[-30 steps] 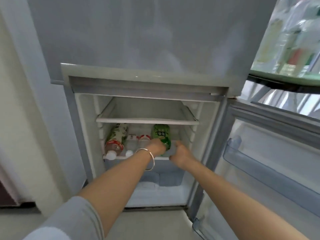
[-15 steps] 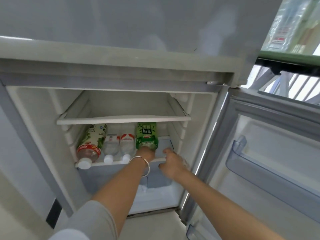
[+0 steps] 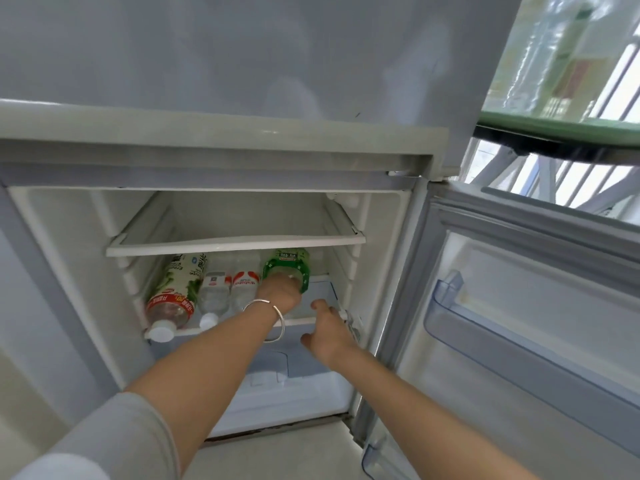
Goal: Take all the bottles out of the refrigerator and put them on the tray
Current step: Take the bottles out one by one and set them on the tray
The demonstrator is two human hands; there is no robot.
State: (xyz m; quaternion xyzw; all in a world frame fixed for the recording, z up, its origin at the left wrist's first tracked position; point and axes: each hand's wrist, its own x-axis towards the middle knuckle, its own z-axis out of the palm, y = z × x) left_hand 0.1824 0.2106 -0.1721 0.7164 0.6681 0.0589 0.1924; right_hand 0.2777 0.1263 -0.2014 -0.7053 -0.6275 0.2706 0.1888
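Daylight is glaring white through the window (image 3: 623,74) at my upper right; the refrigerator (image 3: 242,64) is showing softly lit, its straight edges bending, corners blurring.

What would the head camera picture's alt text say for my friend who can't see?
A person's left hand grips a green bottle lying on the lower shelf of an open refrigerator, while the right hand hovers open beside it. Left of it lie a tall red-and-green-labelled bottle and two small clear bottles.
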